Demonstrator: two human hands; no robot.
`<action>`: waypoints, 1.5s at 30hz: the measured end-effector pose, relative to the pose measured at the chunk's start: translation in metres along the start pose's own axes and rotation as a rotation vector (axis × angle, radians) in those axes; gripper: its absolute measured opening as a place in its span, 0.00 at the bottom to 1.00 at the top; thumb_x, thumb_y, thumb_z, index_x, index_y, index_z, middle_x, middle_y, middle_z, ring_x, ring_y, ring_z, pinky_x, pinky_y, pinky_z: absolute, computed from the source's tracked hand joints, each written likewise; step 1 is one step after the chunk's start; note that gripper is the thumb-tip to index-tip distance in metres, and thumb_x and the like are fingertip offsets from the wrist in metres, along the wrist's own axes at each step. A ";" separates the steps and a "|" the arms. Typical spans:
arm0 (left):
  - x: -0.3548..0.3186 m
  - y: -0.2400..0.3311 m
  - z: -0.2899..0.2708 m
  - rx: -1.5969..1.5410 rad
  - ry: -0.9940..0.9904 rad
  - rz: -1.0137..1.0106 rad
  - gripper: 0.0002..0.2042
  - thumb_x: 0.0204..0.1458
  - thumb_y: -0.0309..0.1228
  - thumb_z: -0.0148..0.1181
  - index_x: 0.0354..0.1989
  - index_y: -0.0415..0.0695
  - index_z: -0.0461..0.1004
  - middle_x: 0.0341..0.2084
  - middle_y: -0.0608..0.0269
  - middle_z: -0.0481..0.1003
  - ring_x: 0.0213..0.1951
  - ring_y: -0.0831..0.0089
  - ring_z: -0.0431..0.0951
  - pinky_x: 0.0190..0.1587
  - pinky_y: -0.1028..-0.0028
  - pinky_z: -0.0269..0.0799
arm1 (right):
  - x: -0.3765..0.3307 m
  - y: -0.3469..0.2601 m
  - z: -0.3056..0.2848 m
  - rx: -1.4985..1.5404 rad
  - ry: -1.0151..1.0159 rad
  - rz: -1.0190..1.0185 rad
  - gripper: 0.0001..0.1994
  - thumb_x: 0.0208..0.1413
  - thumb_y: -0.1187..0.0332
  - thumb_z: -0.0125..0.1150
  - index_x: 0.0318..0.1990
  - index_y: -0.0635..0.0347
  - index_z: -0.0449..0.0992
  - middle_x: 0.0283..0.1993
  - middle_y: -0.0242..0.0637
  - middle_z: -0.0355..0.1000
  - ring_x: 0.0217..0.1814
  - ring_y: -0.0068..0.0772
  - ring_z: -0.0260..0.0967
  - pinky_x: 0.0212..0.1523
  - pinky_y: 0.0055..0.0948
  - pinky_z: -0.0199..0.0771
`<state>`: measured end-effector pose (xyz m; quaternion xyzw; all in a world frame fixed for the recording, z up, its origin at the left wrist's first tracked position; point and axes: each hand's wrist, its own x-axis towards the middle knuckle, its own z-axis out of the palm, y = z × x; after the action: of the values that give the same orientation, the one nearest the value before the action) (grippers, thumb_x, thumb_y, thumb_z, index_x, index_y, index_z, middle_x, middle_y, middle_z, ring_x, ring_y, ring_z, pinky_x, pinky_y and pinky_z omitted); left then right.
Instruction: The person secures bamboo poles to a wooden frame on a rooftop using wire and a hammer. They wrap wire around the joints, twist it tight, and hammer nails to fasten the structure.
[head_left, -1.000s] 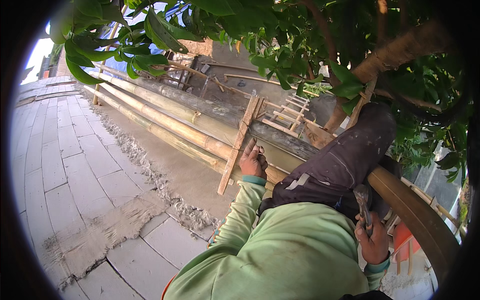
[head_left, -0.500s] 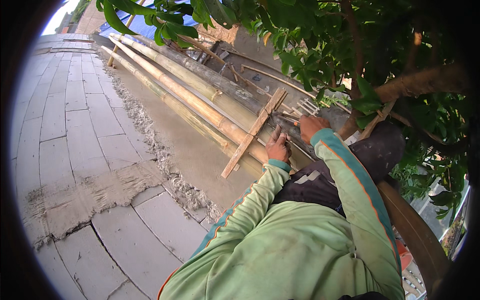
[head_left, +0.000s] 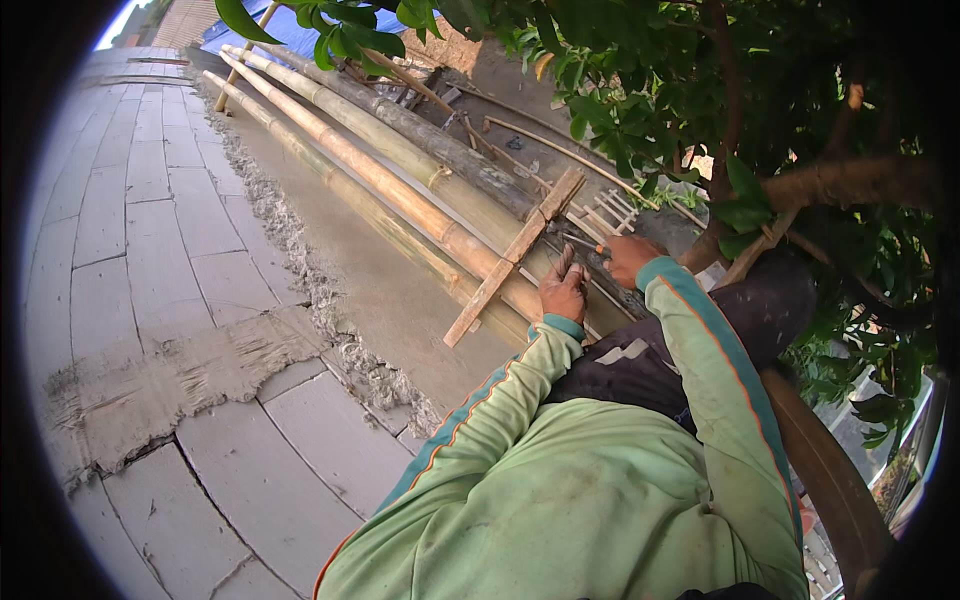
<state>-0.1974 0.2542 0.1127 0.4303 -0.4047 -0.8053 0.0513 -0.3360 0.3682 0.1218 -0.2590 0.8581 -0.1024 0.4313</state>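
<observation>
View: head camera, looking down over the person's own green sleeves.
Left hand [head_left: 563,290]: rests on the bamboo poles [head_left: 400,190], fingers laid flat and extended along them; the grip closes on nothing that shows.
Right hand [head_left: 630,258]: curled around a small tool [head_left: 585,241] with a thin metal tip; the kind of tool is too small to tell.
Work point: where the wooden slat [head_left: 515,255] crosses the poles, just beside both hands.
Poles: several long ones lie side by side on the ground, running away to the upper left.
Surroundings: paved slabs [head_left: 150,230] on the left, rough mortar edge [head_left: 290,250], leafy tree [head_left: 700,90] overhead.
Handling advice: left palm should press the poles steady; the tool tip is best kept clear of those fingers.
</observation>
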 end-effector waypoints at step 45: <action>0.002 0.001 -0.006 -0.030 0.015 0.015 0.26 0.60 0.24 0.60 0.67 0.40 0.63 0.28 0.61 0.77 0.15 0.82 0.66 0.14 0.79 0.54 | -0.012 -0.001 0.043 0.141 0.039 0.126 0.31 0.64 0.46 0.55 0.56 0.69 0.77 0.57 0.57 0.75 0.62 0.54 0.73 0.62 0.49 0.71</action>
<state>-0.1943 0.2494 0.1104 0.4325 -0.3954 -0.8076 0.0671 -0.2953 0.3760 0.1044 -0.1714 0.8716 -0.1404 0.4373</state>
